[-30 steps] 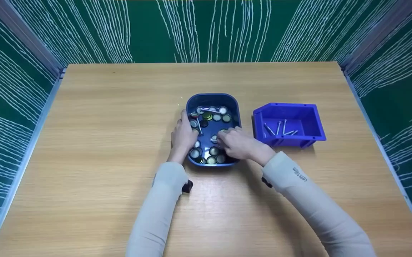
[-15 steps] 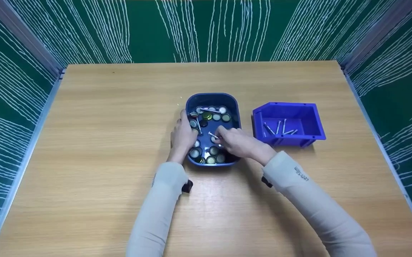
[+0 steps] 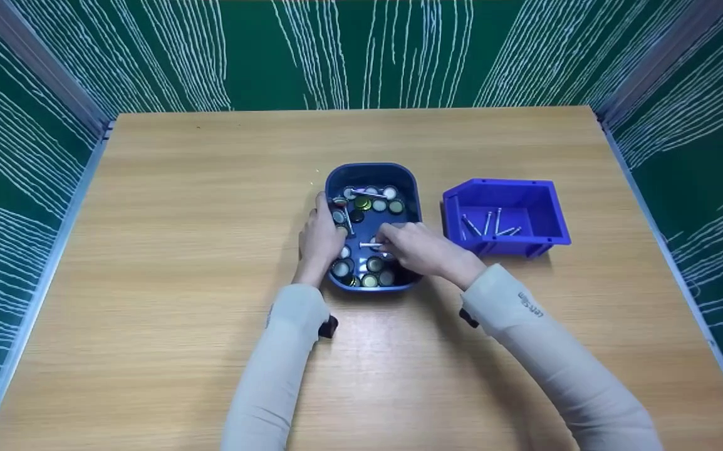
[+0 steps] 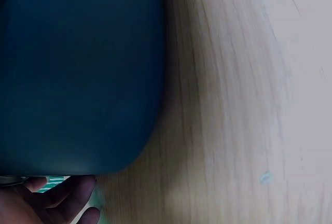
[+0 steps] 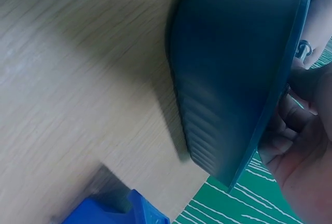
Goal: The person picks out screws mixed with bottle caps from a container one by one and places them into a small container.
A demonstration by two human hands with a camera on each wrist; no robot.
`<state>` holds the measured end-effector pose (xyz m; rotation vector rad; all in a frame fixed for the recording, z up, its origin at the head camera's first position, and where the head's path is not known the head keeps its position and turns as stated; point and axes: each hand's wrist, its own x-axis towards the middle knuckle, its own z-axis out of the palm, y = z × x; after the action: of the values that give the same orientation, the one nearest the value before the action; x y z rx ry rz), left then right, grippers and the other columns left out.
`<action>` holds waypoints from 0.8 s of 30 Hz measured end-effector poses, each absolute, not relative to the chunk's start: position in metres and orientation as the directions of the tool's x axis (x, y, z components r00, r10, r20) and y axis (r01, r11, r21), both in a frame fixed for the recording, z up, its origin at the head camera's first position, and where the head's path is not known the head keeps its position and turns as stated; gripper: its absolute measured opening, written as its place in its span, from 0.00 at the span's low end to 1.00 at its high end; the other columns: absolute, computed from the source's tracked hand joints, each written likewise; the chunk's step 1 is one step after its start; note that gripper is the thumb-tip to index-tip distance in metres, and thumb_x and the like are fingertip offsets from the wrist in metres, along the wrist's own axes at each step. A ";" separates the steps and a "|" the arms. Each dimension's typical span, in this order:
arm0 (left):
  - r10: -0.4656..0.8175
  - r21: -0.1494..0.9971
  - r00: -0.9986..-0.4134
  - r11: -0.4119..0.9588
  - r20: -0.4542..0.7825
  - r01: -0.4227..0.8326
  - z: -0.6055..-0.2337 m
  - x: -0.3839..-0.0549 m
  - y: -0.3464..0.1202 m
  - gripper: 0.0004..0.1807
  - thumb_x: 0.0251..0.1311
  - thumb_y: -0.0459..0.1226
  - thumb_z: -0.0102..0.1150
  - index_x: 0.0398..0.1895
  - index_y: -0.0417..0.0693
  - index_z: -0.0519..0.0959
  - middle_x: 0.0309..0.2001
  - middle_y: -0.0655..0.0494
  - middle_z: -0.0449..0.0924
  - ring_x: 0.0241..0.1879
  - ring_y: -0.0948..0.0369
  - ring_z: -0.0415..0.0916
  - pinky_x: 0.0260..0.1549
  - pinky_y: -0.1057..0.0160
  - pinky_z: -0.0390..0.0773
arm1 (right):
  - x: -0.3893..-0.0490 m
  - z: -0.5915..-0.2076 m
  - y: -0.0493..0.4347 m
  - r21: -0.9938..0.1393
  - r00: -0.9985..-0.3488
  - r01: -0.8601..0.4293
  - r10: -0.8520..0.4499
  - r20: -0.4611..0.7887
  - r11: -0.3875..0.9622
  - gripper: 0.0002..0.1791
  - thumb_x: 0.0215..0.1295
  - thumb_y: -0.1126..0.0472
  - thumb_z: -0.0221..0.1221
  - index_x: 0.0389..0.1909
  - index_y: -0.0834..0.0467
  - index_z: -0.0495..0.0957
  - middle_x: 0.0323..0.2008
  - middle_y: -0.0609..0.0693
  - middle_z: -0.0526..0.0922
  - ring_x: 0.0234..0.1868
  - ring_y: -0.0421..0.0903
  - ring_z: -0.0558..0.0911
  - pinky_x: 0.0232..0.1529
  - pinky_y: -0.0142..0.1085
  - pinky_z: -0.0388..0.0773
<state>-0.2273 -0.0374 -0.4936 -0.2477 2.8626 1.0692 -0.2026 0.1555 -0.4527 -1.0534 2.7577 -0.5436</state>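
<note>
A dark blue tub (image 3: 374,168) with rounded corners holds several bottle caps (image 3: 374,264) and a few silver screws (image 3: 349,220). My left hand (image 3: 322,237) grips the tub's left wall, thumb over the rim and fingers along the outside; in the left wrist view those fingers (image 4: 70,198) show at its lower edge. Above the tub's middle, my right hand (image 3: 416,247) pinches a silver screw (image 3: 369,244) that points left, lying level. Its round head (image 5: 306,47) peeks past the rim in the right wrist view. The right fingertips are partly hidden behind the hand in the head view.
To the tub's right stands a purple-blue open-front bin (image 3: 540,207) with several screws (image 3: 488,222) inside. Both sit on a wooden table (image 3: 198,250). Green panels with white streaks (image 3: 361,56) border the table at the back and sides.
A screw has come into view in my right fingertips and has swung from slanting to level. The right hand has lifted slightly off the caps. My left hand keeps its grip.
</note>
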 end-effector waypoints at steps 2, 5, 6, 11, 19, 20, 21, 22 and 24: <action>-0.125 0.645 -0.984 0.744 -0.124 -0.175 -0.493 -0.227 -0.037 0.41 0.59 0.35 0.58 0.76 0.49 0.52 0.59 0.37 0.75 0.56 0.41 0.77 0.52 0.42 0.76 | -0.203 -0.453 0.157 -0.366 -0.742 -0.629 -0.670 0.020 0.686 0.06 0.71 0.63 0.55 0.42 0.61 0.78 0.37 0.57 0.87 0.37 0.53 0.87 0.39 0.48 0.83; -0.124 0.644 -0.984 0.744 -0.129 -0.179 -0.493 -0.227 -0.037 0.42 0.60 0.35 0.58 0.76 0.49 0.51 0.60 0.37 0.75 0.57 0.41 0.77 0.53 0.42 0.75 | -0.204 -0.452 0.159 -0.363 -0.746 -0.630 -0.665 0.035 0.687 0.07 0.71 0.62 0.56 0.42 0.61 0.78 0.37 0.56 0.87 0.37 0.53 0.86 0.39 0.47 0.83; -0.123 0.643 -0.983 0.744 -0.133 -0.181 -0.493 -0.227 -0.038 0.42 0.60 0.35 0.57 0.76 0.49 0.51 0.60 0.38 0.74 0.57 0.42 0.77 0.54 0.42 0.75 | -0.204 -0.452 0.159 -0.368 -0.749 -0.626 -0.662 0.036 0.688 0.07 0.71 0.61 0.55 0.42 0.61 0.78 0.37 0.56 0.87 0.37 0.53 0.86 0.39 0.47 0.83; -0.119 0.646 -0.983 0.741 -0.141 -0.182 -0.494 -0.228 -0.038 0.42 0.61 0.35 0.57 0.77 0.49 0.50 0.62 0.38 0.73 0.58 0.42 0.76 0.55 0.42 0.74 | -0.203 -0.448 0.161 -0.383 -0.766 -0.600 -0.643 0.018 0.703 0.09 0.72 0.59 0.54 0.43 0.60 0.79 0.38 0.56 0.87 0.37 0.51 0.86 0.39 0.46 0.83; -0.119 0.655 -0.983 0.733 -0.140 -0.182 -0.493 -0.227 -0.038 0.42 0.60 0.35 0.57 0.77 0.48 0.50 0.63 0.37 0.72 0.59 0.42 0.75 0.57 0.43 0.74 | -0.207 -0.440 0.174 -0.388 -0.790 -0.582 -0.610 0.062 0.715 0.09 0.72 0.59 0.55 0.45 0.59 0.79 0.38 0.54 0.87 0.37 0.50 0.86 0.38 0.45 0.83; -0.119 0.656 -0.983 0.732 -0.141 -0.183 -0.493 -0.227 -0.038 0.43 0.60 0.35 0.57 0.77 0.48 0.50 0.63 0.37 0.72 0.59 0.42 0.75 0.57 0.43 0.74 | -0.208 -0.438 0.177 -0.389 -0.791 -0.586 -0.607 0.081 0.711 0.09 0.72 0.60 0.55 0.45 0.59 0.80 0.38 0.54 0.86 0.38 0.50 0.86 0.39 0.45 0.83; -0.118 0.657 -0.983 0.731 -0.142 -0.183 -0.494 -0.227 -0.038 0.43 0.60 0.35 0.57 0.77 0.48 0.50 0.63 0.37 0.72 0.59 0.42 0.75 0.57 0.43 0.74 | -0.208 -0.437 0.180 -0.392 -0.792 -0.587 -0.602 0.098 0.708 0.09 0.72 0.60 0.55 0.45 0.59 0.79 0.38 0.54 0.86 0.37 0.50 0.85 0.39 0.45 0.83; -0.117 0.658 -0.983 0.731 -0.143 -0.183 -0.494 -0.227 -0.038 0.43 0.60 0.35 0.57 0.77 0.48 0.49 0.63 0.37 0.72 0.59 0.41 0.75 0.57 0.43 0.74 | -0.209 -0.436 0.182 -0.397 -0.795 -0.586 -0.596 0.114 0.706 0.08 0.72 0.60 0.55 0.44 0.59 0.79 0.37 0.53 0.86 0.37 0.49 0.85 0.38 0.45 0.83; -0.116 0.658 -0.983 0.731 -0.143 -0.182 -0.493 -0.227 -0.038 0.43 0.61 0.35 0.57 0.77 0.48 0.49 0.64 0.37 0.72 0.59 0.42 0.75 0.57 0.43 0.74 | -0.210 -0.434 0.188 -0.401 -0.797 -0.589 -0.586 0.146 0.702 0.08 0.72 0.59 0.55 0.44 0.59 0.79 0.37 0.54 0.87 0.36 0.50 0.85 0.38 0.45 0.82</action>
<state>-0.2269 -0.0381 -0.4931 -0.2442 2.8362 1.0932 -0.2100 0.1877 -0.4339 -1.0031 2.9047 -0.6878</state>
